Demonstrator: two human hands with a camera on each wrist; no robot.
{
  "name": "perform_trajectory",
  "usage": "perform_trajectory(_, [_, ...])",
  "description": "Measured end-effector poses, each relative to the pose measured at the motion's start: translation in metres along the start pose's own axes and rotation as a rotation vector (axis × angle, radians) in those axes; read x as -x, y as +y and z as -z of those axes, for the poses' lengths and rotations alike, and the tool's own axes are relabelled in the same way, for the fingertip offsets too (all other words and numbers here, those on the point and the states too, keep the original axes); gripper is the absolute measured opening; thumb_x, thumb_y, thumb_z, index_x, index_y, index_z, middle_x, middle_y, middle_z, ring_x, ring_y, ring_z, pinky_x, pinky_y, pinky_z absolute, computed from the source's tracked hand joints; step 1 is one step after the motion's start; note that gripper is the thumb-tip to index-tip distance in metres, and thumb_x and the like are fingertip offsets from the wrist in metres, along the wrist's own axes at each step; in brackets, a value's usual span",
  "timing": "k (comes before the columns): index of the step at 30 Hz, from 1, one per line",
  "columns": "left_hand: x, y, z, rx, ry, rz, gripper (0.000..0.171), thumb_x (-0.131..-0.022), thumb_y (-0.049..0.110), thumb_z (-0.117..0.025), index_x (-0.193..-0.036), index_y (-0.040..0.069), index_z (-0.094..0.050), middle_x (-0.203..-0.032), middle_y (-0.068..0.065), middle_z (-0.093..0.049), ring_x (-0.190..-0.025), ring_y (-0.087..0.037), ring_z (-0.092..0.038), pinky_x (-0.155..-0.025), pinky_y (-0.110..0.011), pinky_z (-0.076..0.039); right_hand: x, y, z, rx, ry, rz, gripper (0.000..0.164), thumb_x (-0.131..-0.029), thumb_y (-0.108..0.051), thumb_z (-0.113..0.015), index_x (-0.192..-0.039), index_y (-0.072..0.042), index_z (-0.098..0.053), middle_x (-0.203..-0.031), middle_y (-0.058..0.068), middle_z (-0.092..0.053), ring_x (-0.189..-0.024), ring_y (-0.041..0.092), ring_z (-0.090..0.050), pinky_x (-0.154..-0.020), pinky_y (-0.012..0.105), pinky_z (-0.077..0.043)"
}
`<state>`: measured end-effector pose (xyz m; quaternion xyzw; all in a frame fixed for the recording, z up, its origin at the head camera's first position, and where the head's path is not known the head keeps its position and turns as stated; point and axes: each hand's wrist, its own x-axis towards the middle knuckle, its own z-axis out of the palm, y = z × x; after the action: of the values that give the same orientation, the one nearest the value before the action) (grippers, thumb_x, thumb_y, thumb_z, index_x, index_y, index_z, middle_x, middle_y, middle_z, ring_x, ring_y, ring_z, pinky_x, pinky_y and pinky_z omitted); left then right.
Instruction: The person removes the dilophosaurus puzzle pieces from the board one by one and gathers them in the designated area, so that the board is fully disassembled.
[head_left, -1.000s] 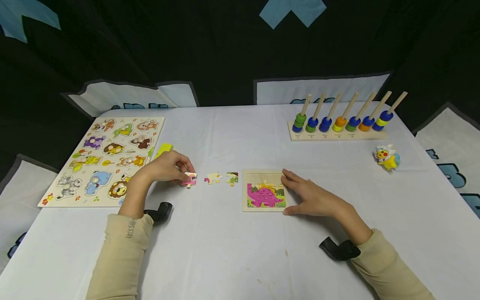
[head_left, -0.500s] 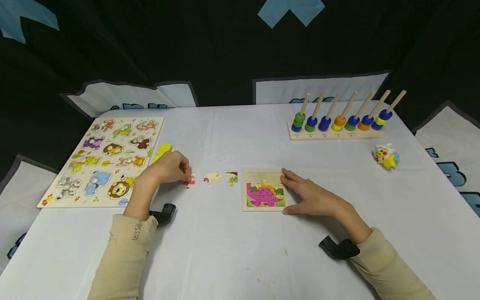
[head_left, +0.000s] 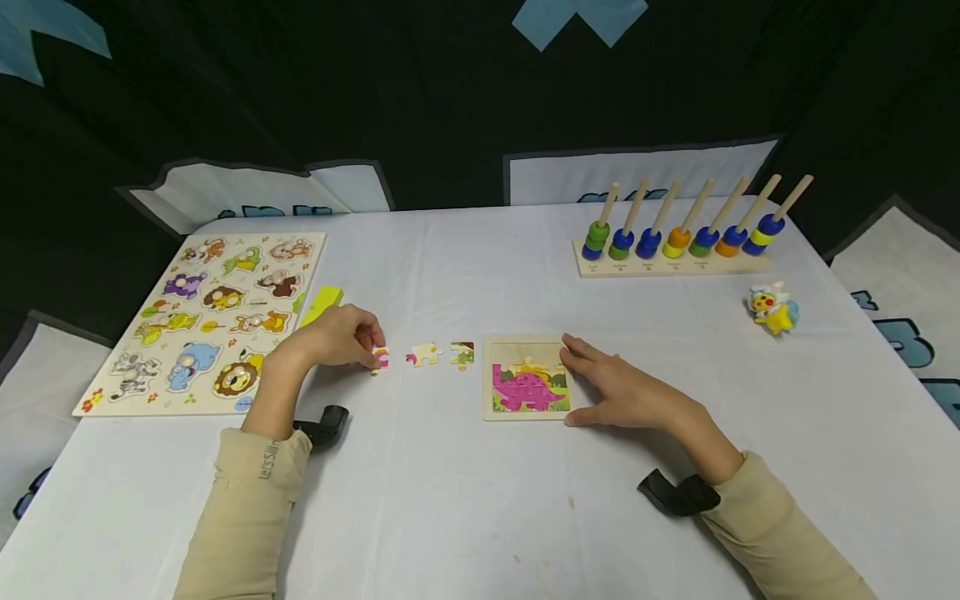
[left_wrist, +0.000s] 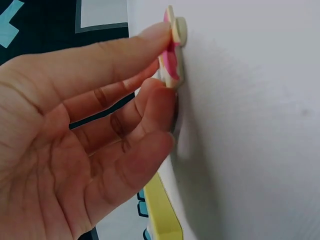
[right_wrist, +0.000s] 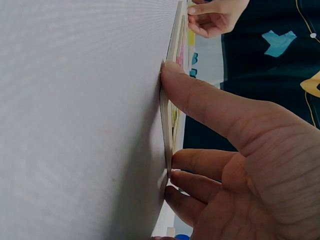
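Observation:
Low over the white table, my left hand [head_left: 337, 337] pinches a small pink and cream jigsaw piece [head_left: 382, 358] between thumb and fingertips. In the left wrist view this jigsaw piece [left_wrist: 172, 62] stands on edge, partly covered by the thumb. My right hand [head_left: 626, 387] touches the right side of a square wooden puzzle tray [head_left: 489, 379], fingers at its upper corner and thumb at its lower one. Pink dinosaur pieces [head_left: 525, 392] fill most of the tray. Between the hands lie a cream jigsaw piece [head_left: 425, 354] and a green one [head_left: 462, 356].
A large animal puzzle board [head_left: 210, 325] lies at the left, with a yellow block [head_left: 324, 302] beside it. At the back right stands a wooden bead rack [head_left: 675, 265] with coloured rings on pegs. A small yellow toy figure [head_left: 772, 308] is in front of it.
The left fingers shift slightly around the pink piece, which stays at nearly the same spot. The right hand and the tray keep their place.

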<state>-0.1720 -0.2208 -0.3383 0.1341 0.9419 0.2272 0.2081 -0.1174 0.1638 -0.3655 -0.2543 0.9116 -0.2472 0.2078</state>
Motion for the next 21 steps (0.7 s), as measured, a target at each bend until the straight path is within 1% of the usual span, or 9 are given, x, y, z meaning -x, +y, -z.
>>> perform_trajectory(5, [0.0,0.0,0.0,0.011,-0.006,0.0,0.017,-0.077,0.009,-0.076,-0.088,0.002,-0.064,-0.072,-0.005,-0.055,-0.065,-0.016,-0.048,-0.06,-0.027,-0.039,0.0,0.0,0.001,0.007,-0.001,0.001,0.088,-0.08,-0.03,-0.076,-0.147,0.003,-0.03,-0.16,0.017,-0.012,-0.147,0.039,-0.015,-0.109,0.068,-0.017])
perform_trajectory(11, [0.0,0.001,0.0,-0.003,-0.005,-0.011,0.015,-0.079,0.009,-0.075,-0.087,0.003,-0.064,-0.073,-0.005,-0.056,-0.067,-0.017,-0.049,-0.062,-0.027,-0.039,0.0,0.001,0.001,0.002,-0.001,0.0,0.088,-0.08,-0.03,-0.076,-0.147,0.003,-0.03,-0.161,0.017,-0.012,-0.147,0.039,-0.014,-0.109,0.068,-0.017])
perform_trajectory(15, [0.002,0.004,0.002,-0.021,-0.008,0.007,0.012,-0.08,0.012,-0.074,-0.087,0.005,-0.066,-0.074,-0.005,-0.058,-0.068,-0.016,-0.05,-0.062,-0.027,-0.039,0.0,0.0,0.001,0.001,-0.004,0.0,0.088,-0.08,-0.03,-0.076,-0.147,0.003,-0.029,-0.161,0.017,-0.012,-0.147,0.039,-0.014,-0.11,0.067,-0.017])
perform_trajectory(18, [0.005,0.011,0.004,-0.06,-0.009,0.025,0.012,-0.082,0.014,-0.073,-0.088,0.006,-0.067,-0.075,-0.005,-0.06,-0.068,-0.016,-0.05,-0.062,-0.026,-0.04,0.0,-0.001,0.001,-0.004,-0.004,-0.003,0.088,-0.08,-0.03,-0.076,-0.148,0.003,-0.029,-0.161,0.017,-0.012,-0.147,0.038,-0.014,-0.11,0.067,-0.016])
perform_trajectory(21, [0.007,0.024,0.004,-0.1,-0.012,0.028,0.013,-0.085,0.016,-0.07,-0.09,0.005,-0.068,-0.077,-0.006,-0.062,-0.067,-0.016,-0.052,-0.062,-0.026,-0.041,0.001,-0.001,0.001,-0.006,-0.004,-0.008,0.089,-0.08,-0.03,-0.077,-0.148,0.003,-0.029,-0.161,0.017,-0.011,-0.147,0.038,-0.014,-0.11,0.066,-0.016])
